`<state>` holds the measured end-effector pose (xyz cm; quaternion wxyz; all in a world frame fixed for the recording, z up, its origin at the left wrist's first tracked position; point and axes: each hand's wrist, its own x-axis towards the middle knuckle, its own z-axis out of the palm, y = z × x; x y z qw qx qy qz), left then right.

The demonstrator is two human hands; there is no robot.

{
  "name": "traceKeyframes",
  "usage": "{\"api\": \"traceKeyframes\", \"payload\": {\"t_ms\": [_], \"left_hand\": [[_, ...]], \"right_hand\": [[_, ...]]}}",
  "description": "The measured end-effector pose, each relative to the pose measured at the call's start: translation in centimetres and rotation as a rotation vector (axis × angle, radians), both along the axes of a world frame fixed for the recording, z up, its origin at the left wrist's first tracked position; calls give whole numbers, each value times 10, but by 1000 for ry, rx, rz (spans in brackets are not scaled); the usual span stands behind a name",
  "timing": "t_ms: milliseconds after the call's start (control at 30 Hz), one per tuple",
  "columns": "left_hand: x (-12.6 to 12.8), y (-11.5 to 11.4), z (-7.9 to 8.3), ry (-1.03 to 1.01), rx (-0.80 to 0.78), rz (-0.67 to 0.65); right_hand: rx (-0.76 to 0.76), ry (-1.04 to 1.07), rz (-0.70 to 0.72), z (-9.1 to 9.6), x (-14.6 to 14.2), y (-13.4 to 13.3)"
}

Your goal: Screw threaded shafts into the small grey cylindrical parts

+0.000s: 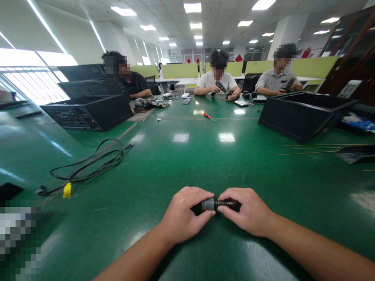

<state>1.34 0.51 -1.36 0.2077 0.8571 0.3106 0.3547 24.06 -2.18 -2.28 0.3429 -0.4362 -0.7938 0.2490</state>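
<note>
Low over the near part of the green table, both hands are at a short, dark threaded rod [225,203] with a grey cylindrical nut [208,204] at its left end. My left hand [184,212] is closed around the nut, thumb below and index finger above. From the other side, my right hand [252,210] curls its thumb and fingers about the rod, fingertips close to the nut. The rod's right end disappears into the shade of the right palm. It lies roughly level, pointing left to right.
Black cables [96,166] with a yellow tag [67,190] lie left. Open black computer cases [93,111] stand left and right. A red screwdriver [208,116] lies mid-table; thin brass-coloured rods [310,148] lie right. Three people sit opposite, two holding power drills [220,86].
</note>
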Motion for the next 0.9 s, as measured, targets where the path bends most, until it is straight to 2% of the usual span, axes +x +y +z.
{"api": "traceKeyframes", "payload": {"t_ms": [900], "left_hand": [[-1, -1, 1, 15, 1, -1]], "right_hand": [[4, -25, 0, 2, 0, 0]]}}
